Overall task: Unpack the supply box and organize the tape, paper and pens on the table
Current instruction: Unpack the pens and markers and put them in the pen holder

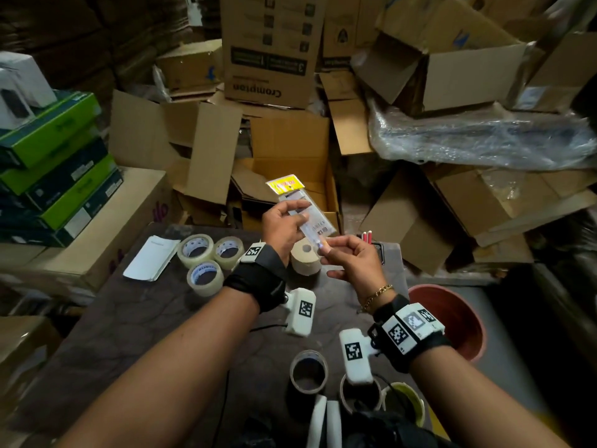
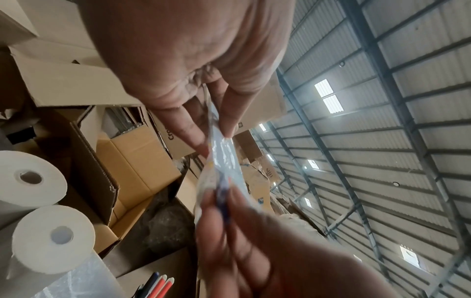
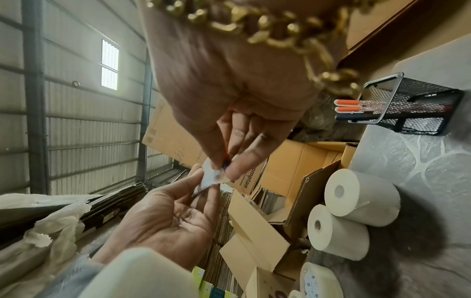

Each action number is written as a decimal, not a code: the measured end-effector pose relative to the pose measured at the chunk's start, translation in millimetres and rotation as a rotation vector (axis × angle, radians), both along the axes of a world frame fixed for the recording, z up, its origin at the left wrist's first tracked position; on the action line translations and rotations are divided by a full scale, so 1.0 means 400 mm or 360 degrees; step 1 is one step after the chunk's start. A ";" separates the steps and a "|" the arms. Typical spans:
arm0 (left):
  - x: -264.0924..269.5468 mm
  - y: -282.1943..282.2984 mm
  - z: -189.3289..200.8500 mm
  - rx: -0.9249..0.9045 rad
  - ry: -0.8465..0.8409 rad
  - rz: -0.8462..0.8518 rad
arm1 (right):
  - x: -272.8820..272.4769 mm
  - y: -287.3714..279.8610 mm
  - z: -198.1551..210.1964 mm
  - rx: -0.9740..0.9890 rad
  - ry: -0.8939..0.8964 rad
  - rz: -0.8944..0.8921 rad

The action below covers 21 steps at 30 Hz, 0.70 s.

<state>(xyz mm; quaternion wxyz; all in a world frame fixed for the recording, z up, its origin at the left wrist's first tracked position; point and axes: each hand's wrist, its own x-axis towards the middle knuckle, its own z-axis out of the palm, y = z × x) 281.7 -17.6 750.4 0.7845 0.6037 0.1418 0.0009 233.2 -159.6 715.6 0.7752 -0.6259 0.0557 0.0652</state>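
Clear tape rolls: three; pen packet: one | both hands pinch packet

The head view was dim, darkest toward the corners at 7 and 5 o'clock, with the surface in murky shadow. Glare whitened the plastic wrap at 2 o'clock. Straight edges bowed outward near the frame border. Both wrist views were far brighter, lit by daylight through translucent roof panels, which blew out to white. In the left wrist view the right hand at 6 o'clock was smeared and out of focus. In the right wrist view the gold bracelet at 12 o'clock was blurred.
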 end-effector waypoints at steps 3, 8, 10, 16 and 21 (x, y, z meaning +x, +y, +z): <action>0.005 0.018 0.012 0.0024 -0.0024 0.0059 | -0.023 -0.018 -0.020 -0.0114 0.0003 0.0125; 0.006 0.020 -0.006 0.0054 -0.0007 0.0021 | -0.003 -0.046 -0.022 -0.0934 -0.0562 0.0051; 0.007 0.013 -0.013 0.0075 -0.0010 -0.0007 | 0.012 -0.044 -0.007 -0.0953 -0.0583 0.0195; 0.007 -0.004 -0.030 0.0081 0.0001 -0.0045 | 0.047 -0.033 0.003 -0.0721 -0.0266 0.0471; 0.011 -0.008 -0.037 0.0088 0.0022 -0.0110 | 0.051 -0.038 -0.006 -0.0488 -0.0100 0.0531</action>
